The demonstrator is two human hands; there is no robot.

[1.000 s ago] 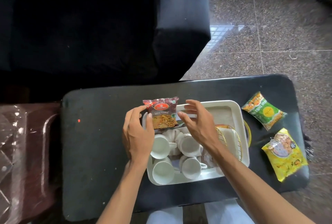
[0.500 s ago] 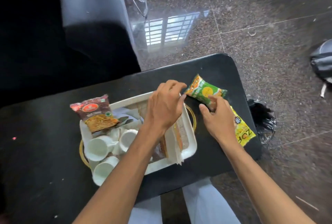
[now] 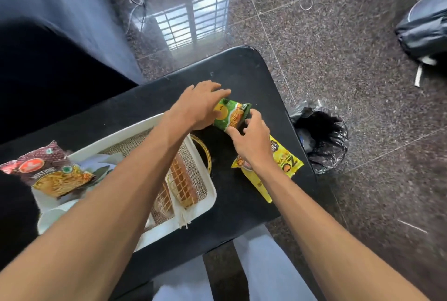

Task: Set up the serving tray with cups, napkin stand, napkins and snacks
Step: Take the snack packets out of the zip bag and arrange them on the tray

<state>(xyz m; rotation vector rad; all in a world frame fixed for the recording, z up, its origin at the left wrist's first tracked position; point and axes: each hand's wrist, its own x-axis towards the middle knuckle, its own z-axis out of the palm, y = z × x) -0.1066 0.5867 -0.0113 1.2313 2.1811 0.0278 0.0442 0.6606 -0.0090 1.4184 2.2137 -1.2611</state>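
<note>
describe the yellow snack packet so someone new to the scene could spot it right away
Start at the black table and go to its right end, beside the white tray. The yellow snack packet lies flat there, partly under the right hand. Unlike the green packet held in both hands, it is bright yellow with bold black lettering.

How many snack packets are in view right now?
3. The maroon mixture packet lies at the white tray's left end; the green packet is in both hands' grip beyond the tray; the yellow packet lies on the black table under the right wrist.
</note>
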